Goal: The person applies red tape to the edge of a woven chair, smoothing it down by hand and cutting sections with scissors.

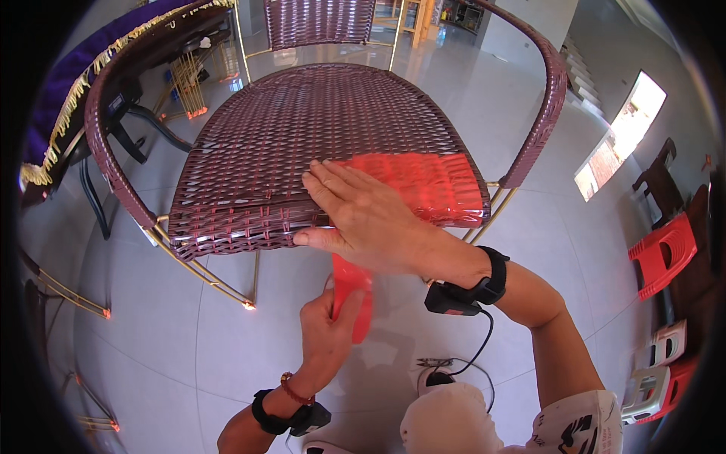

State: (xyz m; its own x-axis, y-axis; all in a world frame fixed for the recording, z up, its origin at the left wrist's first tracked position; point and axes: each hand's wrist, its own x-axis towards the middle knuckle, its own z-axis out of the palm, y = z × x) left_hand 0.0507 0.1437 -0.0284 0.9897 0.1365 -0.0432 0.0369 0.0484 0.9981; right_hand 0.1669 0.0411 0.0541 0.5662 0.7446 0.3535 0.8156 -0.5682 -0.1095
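A brown woven wicker armchair (302, 121) with gold metal legs stands right in front of me. Wide, glossy red tape (431, 185) covers the right part of its seat's front, wrinkled over the weave and going over the front edge. My right hand (363, 216) lies flat across the front edge at the tape's left border, fingers stretched out and the thumb apart. Below the edge, my left hand (325, 325) is closed around a hanging length of the same red tape (355, 295). Whether a roll is in that hand I cannot make out.
At the left stands a table with a purple, gold-fringed cloth (68, 83). Red plastic stools (662, 253) and white ones (650, 386) are along the right side. More gold chair legs (76, 295) show at the left. A black cable (488, 340) hangs from my right wrist band.
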